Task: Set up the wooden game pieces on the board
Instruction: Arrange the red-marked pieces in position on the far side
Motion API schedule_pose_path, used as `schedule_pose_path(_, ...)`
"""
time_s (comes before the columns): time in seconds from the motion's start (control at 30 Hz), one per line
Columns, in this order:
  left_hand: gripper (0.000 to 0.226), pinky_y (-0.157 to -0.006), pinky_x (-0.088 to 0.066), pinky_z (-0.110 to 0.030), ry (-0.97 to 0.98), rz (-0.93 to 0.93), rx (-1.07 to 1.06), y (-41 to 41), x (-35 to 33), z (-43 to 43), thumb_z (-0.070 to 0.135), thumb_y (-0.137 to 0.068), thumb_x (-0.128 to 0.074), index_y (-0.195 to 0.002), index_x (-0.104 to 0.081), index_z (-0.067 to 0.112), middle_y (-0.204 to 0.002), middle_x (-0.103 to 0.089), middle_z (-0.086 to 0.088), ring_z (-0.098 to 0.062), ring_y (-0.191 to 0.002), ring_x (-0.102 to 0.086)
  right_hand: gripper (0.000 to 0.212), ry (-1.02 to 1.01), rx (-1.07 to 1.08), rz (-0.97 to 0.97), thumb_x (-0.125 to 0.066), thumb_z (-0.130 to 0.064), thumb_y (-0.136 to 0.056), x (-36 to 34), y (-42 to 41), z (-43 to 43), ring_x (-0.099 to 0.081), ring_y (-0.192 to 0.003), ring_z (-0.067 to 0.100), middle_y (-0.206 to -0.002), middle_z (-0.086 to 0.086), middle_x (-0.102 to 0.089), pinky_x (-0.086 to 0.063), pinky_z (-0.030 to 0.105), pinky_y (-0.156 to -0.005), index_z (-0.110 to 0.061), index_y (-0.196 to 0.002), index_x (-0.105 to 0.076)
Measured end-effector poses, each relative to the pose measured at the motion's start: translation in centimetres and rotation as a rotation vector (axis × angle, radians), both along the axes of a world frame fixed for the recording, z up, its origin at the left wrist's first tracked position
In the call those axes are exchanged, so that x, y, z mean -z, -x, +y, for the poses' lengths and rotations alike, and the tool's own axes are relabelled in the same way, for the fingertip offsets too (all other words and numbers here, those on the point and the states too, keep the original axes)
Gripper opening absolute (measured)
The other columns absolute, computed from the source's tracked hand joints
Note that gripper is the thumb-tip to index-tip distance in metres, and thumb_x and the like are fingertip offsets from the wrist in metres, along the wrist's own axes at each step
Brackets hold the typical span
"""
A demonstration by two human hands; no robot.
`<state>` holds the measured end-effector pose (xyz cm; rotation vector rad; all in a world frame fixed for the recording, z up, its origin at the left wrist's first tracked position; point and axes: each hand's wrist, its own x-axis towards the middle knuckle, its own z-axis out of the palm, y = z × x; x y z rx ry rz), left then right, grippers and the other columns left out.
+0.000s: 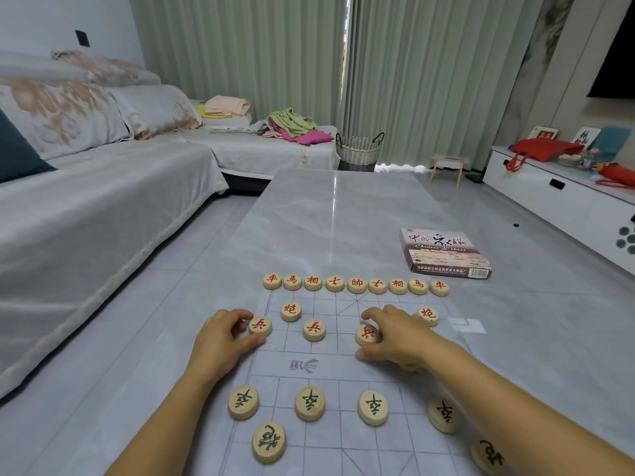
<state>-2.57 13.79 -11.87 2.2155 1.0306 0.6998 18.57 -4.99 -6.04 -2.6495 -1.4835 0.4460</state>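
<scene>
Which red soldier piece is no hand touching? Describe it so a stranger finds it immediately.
On the grey table lies a thin printed board, with nine red-lettered discs along its far edge. Two rows nearer, the free soldier disc lies between the left hand and the right hand. Its left twin and right twin look identical, but a hand grips each.

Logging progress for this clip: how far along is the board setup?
Done: the red back row of nine and both red cannons stand placed; four black soldiers and two black cannons too. In hand: the left hand pinches the outer red soldier, the right hand the central red soldier. Left: only three red soldiers show; the black back row is out of view.
</scene>
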Motion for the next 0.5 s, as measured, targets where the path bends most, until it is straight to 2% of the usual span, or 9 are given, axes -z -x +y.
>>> schedule_pose_path(0.07,0.043,-0.081,-0.045,-0.031,-0.007,0.014,0.004,-0.1,0.0,0.1,0.031,-0.073,-0.076,-0.112,-0.061,0.019,-0.092,-0.054,0.002,-0.017,-0.093,-0.052,0.056,-0.003,-0.023,0.015,-0.058,-0.045,-0.082,0.0,-0.4,-0.2,-0.049,-0.112,0.023,-0.126,0.004,-0.048,-0.035,0.038,-0.096,-0.03,-0.132,-0.038)
schedule_pose_path(0.2,0.042,-0.085,-0.046,-0.034,-0.011,0.039,0.006,-0.1,0.0,0.0,0.033,-0.074,-0.073,-0.113,-0.062,0.02,-0.095,-0.055,0.0,-0.019,-0.096,-0.052,0.042,-0.119,0.016,0.018,-0.057,-0.04,-0.086,0.3,0.2,0.0,-0.048,-0.096,0.019,-0.119,0.003,-0.053,-0.036,0.035,-0.092,-0.023,-0.122,-0.048)
schedule_pose_path(0.33,0.041,-0.084,-0.046,-0.033,-0.019,0.052,0.003,-0.1,0.0,0.1,0.034,-0.075,-0.072,-0.112,-0.062,0.021,-0.095,-0.055,0.001,-0.019,-0.096,-0.052,0.042,-0.176,0.057,0.097,-0.058,-0.038,-0.086,0.6,0.5,0.4,-0.05,-0.107,0.022,-0.121,0.003,-0.053,-0.037,0.035,-0.095,-0.022,-0.123,-0.047)
schedule_pose_path(0.5,0.04,-0.082,-0.045,-0.031,-0.027,0.051,0.007,-0.1,0.0,0.0,0.034,-0.076,-0.072,-0.112,-0.062,0.021,-0.096,-0.055,0.001,-0.018,-0.095,-0.052,0.043,-0.175,0.078,0.144,-0.061,-0.037,-0.084,1.0,0.2,0.6,-0.05,-0.107,0.023,-0.12,0.004,-0.052,-0.039,0.035,-0.094,-0.022,-0.122,-0.047)
